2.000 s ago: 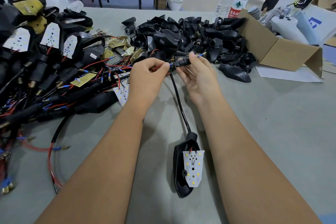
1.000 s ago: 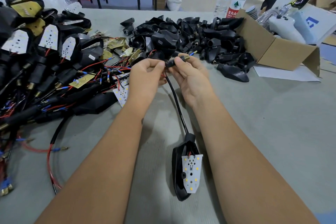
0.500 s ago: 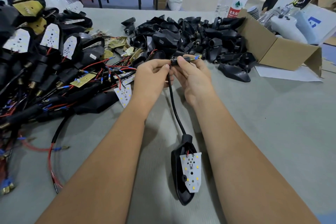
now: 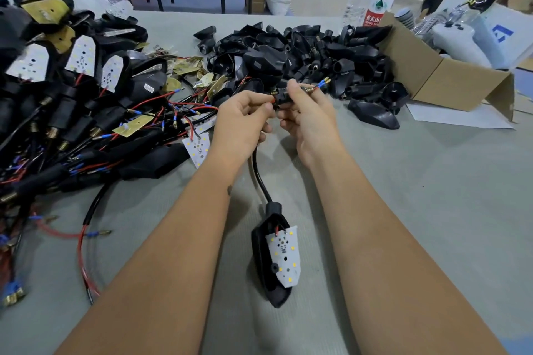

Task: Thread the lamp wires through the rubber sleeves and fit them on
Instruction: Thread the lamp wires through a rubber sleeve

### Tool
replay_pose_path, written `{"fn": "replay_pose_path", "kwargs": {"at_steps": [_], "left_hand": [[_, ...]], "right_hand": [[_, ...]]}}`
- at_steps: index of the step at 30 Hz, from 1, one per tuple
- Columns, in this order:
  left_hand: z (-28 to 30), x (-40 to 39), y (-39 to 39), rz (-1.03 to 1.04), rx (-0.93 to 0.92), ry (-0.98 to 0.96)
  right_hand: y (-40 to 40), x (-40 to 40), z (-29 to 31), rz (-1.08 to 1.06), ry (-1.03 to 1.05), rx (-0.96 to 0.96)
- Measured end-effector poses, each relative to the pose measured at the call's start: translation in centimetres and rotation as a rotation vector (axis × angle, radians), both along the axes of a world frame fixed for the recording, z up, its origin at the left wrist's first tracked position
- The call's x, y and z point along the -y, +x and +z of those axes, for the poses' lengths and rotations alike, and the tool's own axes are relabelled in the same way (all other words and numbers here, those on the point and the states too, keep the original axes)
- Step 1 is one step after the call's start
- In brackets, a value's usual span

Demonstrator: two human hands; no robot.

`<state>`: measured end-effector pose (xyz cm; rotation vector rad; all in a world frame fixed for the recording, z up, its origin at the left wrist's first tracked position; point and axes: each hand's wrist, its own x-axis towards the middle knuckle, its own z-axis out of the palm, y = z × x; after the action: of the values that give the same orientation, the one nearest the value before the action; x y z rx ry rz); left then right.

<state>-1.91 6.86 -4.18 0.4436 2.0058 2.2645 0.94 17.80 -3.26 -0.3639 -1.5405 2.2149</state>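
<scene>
Nearest on the grey fabric-like surface lies the lamp head, a black pointed shell with a white LED board on top. A smooth black cable rises from it to the hands. The left hand pinches the black rubber sleeve with curled fingers; the right hand grips its other end, where wires with brass tips come out. Beyond the sleeve is a pile of glossy black housings, and right of it a brown cardboard box.
</scene>
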Motion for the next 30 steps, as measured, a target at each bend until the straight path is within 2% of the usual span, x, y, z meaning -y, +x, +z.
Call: {"fn": "replay_pose_path", "kwargs": {"at_steps": [3,9,16,26,30], "left_hand": [[-0.2,0.2,-0.2,-0.004,-0.009,-0.009],[-0.4,0.4,-0.5,-0.026,-0.013,-0.039],[0.2,-0.1,-0.5,-0.116,0.192,0.074],[-0.2,0.5,-0.5,-0.104,0.093,-0.050],[-0.3,0.5,-0.9,-0.056,0.055,-0.131]], "right_hand": [[-0.1,-0.3,0.1,0.048,-0.034,0.044],[-0.1,-0.1,0.0,0.051,0.074,0.039],[-0.1,-0.3,-0.2,-0.107,0.027,-0.006],[0.1,-1.3,0.2,-0.133,-0.193,0.016],[0.0,-1.2,0.0,-0.044,-0.105,0.017]]}}
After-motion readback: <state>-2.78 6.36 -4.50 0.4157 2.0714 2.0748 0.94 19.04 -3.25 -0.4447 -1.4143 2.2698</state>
